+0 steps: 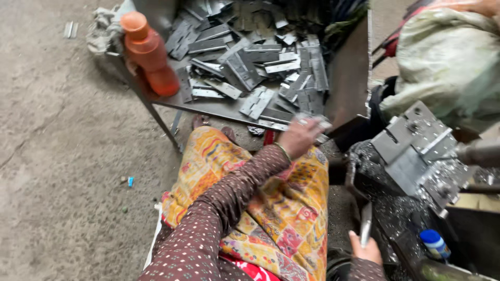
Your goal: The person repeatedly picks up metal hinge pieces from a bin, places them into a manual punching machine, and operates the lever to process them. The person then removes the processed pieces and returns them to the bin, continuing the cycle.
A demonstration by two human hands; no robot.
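Nearest the camera: brown dotted sleeve [208, 224] running up from 6 o'clock across a lap draped in yellow patterned cloth [281, 213].

Left hand [299, 136] at frame centre, extended toward the near edge of the metal tray [219, 108]. Fingers closed on a flat grey metal piece [319, 123], blurred; exact shape not readable. The piece sits at the fingertips, at 2 o'clock from the palm, just beside the tray's lower corner.

Pile of grey metal hinge plates [260, 57] fills the tray, from 10 to 1 o'clock of the hand, loose and overlapping.

Orange plastic bottle [148, 52] stands tilted at the tray's far-left corner, 10 o'clock, well apart from the hand.

Right hand [367, 250] at 5 o'clock, low in frame, thumb and fingers wrapped on a slim metal lever [366, 224] standing upright.

Metal jig block [414, 151] at 3 o'clock, strewn with bright shavings. Blue-capped bottle [434, 243] lower right, near the right hand.
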